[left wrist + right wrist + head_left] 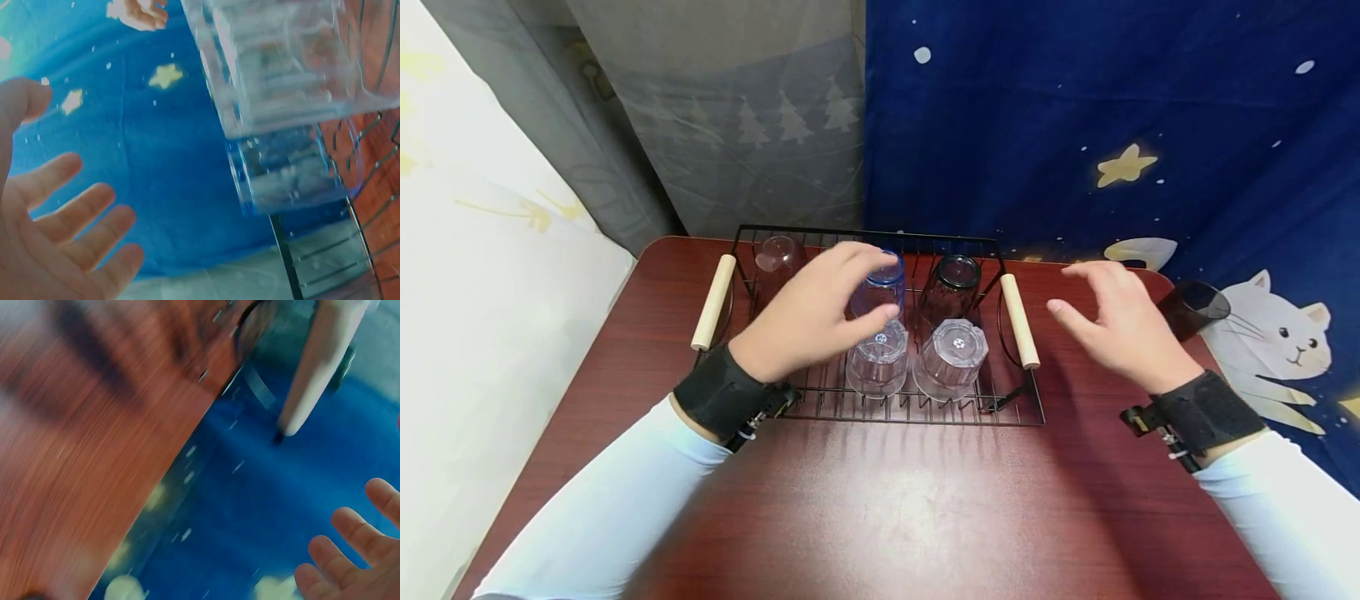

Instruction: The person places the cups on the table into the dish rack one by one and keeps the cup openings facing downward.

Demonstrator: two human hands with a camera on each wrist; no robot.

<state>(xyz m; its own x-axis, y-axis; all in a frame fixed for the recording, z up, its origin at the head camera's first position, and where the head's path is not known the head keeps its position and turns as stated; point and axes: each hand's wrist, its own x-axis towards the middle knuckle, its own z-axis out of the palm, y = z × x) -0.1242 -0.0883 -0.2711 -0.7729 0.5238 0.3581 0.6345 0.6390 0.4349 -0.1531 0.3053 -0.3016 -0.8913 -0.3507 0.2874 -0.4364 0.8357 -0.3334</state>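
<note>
My left hand (820, 312) is above a black wire rack (925, 422), its fingers loosely bent and nothing in them. Under and beside it, upside-down glasses stand in the rack: a blue-tinted glass (886, 287), a clear faceted glass (877, 371) and a second clear faceted glass (951, 367). A dark glass (955, 287) stands behind the latter, and a pale glass (777, 254) at the rack's left end. To the right of the rack my right hand (1123, 325) hovers with fingers apart, holding nothing. A dark tumbler (1191, 310) is just beyond it, partly hidden by it.
Wooden handles flank the rack, a left handle (713, 302) and a right handle (1019, 321). The rack sits toward the back of a reddish-brown table (925, 517). Close behind the table hangs a blue curtain (1000, 125) beside a grey one (737, 125).
</note>
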